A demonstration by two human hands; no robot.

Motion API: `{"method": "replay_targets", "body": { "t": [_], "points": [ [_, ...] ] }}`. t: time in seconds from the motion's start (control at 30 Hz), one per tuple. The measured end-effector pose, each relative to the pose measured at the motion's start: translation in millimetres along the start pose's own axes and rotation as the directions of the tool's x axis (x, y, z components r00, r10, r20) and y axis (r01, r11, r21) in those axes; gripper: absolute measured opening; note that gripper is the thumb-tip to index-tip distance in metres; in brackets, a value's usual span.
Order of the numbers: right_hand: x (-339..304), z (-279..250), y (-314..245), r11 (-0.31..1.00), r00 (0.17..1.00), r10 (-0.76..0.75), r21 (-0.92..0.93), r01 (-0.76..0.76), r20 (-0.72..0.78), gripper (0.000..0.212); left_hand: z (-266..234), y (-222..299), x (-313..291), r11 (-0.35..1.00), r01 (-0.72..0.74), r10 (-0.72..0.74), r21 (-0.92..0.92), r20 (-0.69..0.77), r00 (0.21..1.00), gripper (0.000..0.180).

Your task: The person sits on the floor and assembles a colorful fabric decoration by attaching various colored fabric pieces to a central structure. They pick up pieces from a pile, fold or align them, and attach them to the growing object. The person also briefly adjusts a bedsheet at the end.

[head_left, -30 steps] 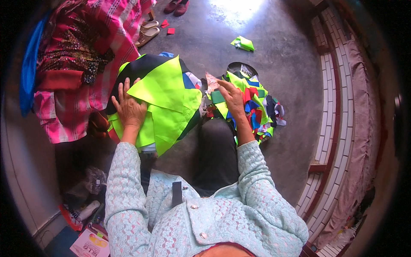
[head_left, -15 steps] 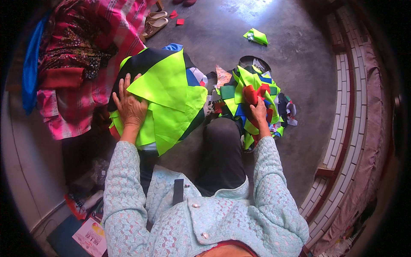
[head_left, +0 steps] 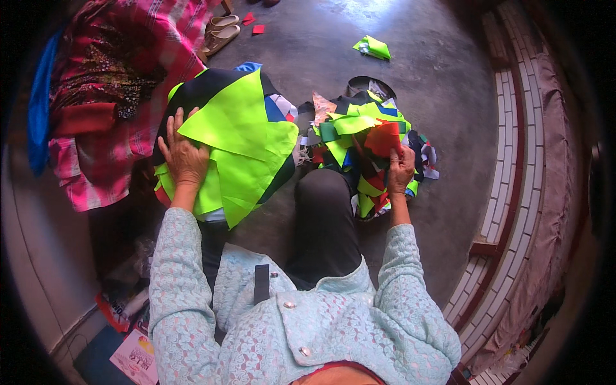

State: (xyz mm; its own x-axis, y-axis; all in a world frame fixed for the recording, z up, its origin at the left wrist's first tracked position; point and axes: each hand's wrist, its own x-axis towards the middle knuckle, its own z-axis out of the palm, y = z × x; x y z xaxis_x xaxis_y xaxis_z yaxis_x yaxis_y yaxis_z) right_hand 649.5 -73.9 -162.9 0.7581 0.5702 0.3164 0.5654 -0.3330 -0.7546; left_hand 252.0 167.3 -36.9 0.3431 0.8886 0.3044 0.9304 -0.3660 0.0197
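My left hand (head_left: 185, 156) lies flat with fingers spread on a bundle of neon-yellow cloth pieces (head_left: 234, 135), with black, blue and white cloth showing at its edges. To the right, a heap of mixed fabric scraps (head_left: 350, 122) in yellow, red, green, blue and black rises from the floor, with part of a dark round rim (head_left: 372, 82) behind it. My right hand (head_left: 402, 170) is closed on a red fabric scrap (head_left: 383, 138) at the heap's right side, pinching its lower edge. The scrap stands up above the other pieces.
A pink plaid cloth (head_left: 154, 70) drapes at the far left beside blue fabric (head_left: 42, 102). Shoes (head_left: 221, 35) and small red scraps (head_left: 258, 29) lie on the grey floor beyond. A yellow scrap (head_left: 372, 47) sits farther off. White-tiled edging (head_left: 500, 167) runs along the right.
My right hand has come back from inside the scrap heap and now holds a red scrap up in view. The yellow pieces there have shifted. My left hand stays on the bundle.
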Motion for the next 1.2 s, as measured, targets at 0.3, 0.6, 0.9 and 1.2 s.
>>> {"method": "replay_targets", "body": {
  "t": [0.3, 0.6, 0.9, 1.2],
  "points": [
    [-99.5, 22.1, 48.8, 0.906, 0.817, -0.02, -0.334, 0.258, 0.576, 0.033, 2.4, -0.3, 1.2, 1.0, -0.014, 0.014, -0.003, -0.007, 1.0, 0.053],
    [-84.8, 25.3, 31.6, 0.951, 0.957, 0.189, -0.284, -0.122, 0.219, 0.037, 1.3, -0.8, -1.5, 1.0, -0.002, 0.002, -0.02, 0.002, 1.0, 0.055],
    [-101.1, 58.1, 72.9, 0.796, 0.696, 0.591, -0.43, -0.425, 0.406, 0.034, 4.5, -2.1, -0.5, 1.0, -0.023, 0.023, 0.021, -0.015, 1.0, 0.054],
    [-90.0, 13.2, 79.8, 0.914, 0.894, 0.376, -0.255, -0.316, 0.242, 0.031, 7.9, -2.8, -0.9, 1.0, -0.013, 0.013, 0.026, -0.022, 1.0, 0.054]
  ]
}}
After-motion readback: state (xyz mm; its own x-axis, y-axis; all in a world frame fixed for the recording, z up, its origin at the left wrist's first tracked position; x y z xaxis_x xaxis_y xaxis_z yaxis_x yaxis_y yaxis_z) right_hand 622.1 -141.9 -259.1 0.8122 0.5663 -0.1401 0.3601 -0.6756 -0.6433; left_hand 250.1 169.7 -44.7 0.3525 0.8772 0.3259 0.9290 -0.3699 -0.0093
